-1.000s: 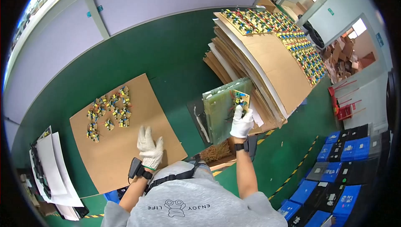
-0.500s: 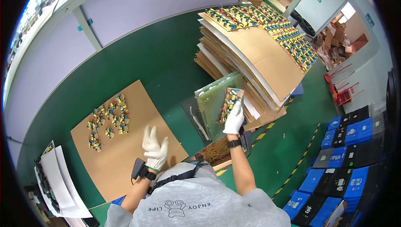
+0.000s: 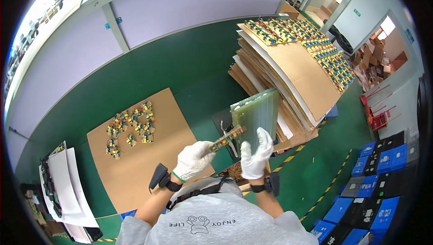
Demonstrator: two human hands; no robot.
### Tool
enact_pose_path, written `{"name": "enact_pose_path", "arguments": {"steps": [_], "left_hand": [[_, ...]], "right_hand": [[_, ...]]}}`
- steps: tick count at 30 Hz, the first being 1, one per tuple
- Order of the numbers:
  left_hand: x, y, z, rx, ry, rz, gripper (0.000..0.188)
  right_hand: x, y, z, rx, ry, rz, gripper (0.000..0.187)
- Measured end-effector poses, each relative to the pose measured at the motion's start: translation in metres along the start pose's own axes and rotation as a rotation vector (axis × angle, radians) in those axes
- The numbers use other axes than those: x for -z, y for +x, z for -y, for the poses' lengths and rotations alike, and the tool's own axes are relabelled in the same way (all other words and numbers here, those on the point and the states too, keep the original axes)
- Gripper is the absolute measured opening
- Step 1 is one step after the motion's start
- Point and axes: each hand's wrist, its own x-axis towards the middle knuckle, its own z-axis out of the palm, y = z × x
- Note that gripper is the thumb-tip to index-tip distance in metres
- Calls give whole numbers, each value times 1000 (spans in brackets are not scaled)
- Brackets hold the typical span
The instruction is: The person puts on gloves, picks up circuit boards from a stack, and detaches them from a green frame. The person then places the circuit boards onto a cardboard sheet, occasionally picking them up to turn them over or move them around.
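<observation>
My left hand, in a white knit glove, is closed on one end of a circuit board panel with small coloured parts. The panel is seen nearly edge-on and slants up to the right. My right hand, also gloved, holds nothing, with thumb and fingers apart. Behind it stands a greenish translucent slab on the table. To the left, several small circuit boards lie grouped on a brown cardboard sheet.
A tall stack of cardboard sheets rises at the right, topped with rows of circuit boards. White sheets lie at the far left. Blue and black crates line the right side. Yellow-black tape marks the green floor.
The board panel has passed from my right hand to my left. My left hand moved right and closed on it; my right hand lowered and opened. The view shifted slightly.
</observation>
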Motion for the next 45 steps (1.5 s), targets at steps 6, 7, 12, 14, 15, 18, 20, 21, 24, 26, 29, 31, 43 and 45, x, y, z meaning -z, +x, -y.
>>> {"name": "enact_pose_path", "arguments": {"steps": [6,7,12,14,15,18,20,21,24,26,29,31,43,45], "left_hand": [[13,2,-26,-184,419,186,41],[12,0,-32,-99,377,192,47],[20,-8,-27,-199,23,-127,88],[19,-8,-17,-93,-18,-101,92],[16,-7,-14,-69,-47,-138,91],[9,-8,-5,-25,-100,-204,86],[7,-9,0,-7,-105,-217,85],[7,-10,2,3,-106,-229,84],[5,-12,9,42,-109,-255,81],[3,-14,13,81,-85,-256,79],[-1,-16,19,115,-100,-250,77],[-4,-18,22,150,-113,-249,76],[-20,-26,22,134,-226,-167,69],[-21,-31,19,120,-247,-142,68]], "right_hand": [[8,29,-3,536,-156,1081,28],[5,21,-8,500,-129,1027,26],[11,-14,-53,156,41,480,18],[12,-18,-75,-213,-124,400,25],[8,-16,-86,-203,-136,299,25],[-6,-13,-110,-238,-161,161,25],[-15,-13,-119,-259,-155,118,24],[-19,-13,-121,-256,-151,94,24],[-31,-12,-124,-266,-119,5,23],[-41,-9,-124,-256,-75,-74,22],[-53,-3,-127,-335,-51,-130,31],[-56,0,-131,-343,-116,-160,40],[-52,6,-150,-443,52,27,41],[-53,12,-156,-386,23,54,42]]}}
